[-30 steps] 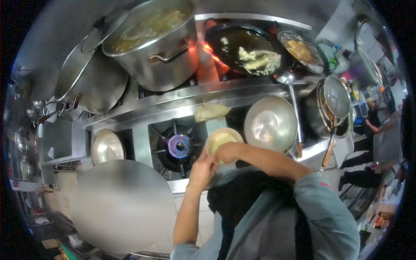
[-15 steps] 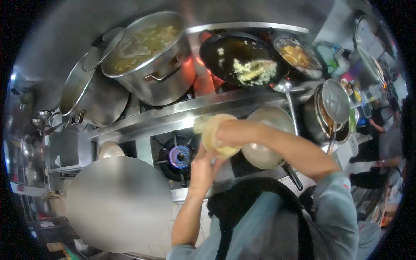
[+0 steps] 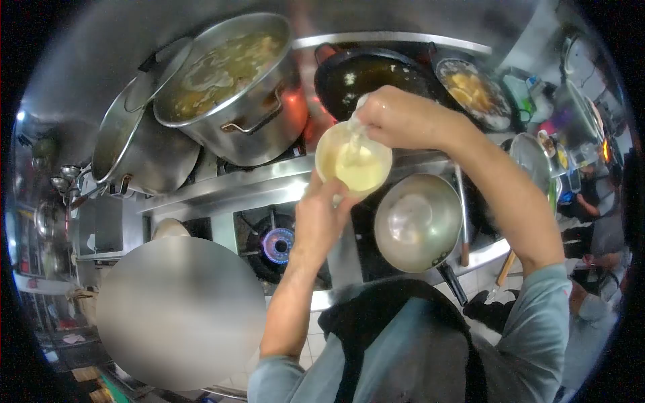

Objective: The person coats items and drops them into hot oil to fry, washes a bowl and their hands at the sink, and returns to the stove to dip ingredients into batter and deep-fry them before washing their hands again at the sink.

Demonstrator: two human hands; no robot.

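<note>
Now right hand [image 3: 391, 119] higher, lifting pale piece [image 3: 356, 131], bowl [image 3: 329, 158] below

Cream bowl [image 3: 327, 154], pale yellow liquid [image 3: 363, 172]

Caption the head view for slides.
Left hand holds a pale round bowl of yellow liquid; right hand grips something whitish over it.

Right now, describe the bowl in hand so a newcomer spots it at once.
Start at the big steel pot of yellowish broth. Below and right of it, the left hand holds a small whitish bowl. Unlike the metal pans nearby, it is held up, with pale yellow liquid inside.
</note>
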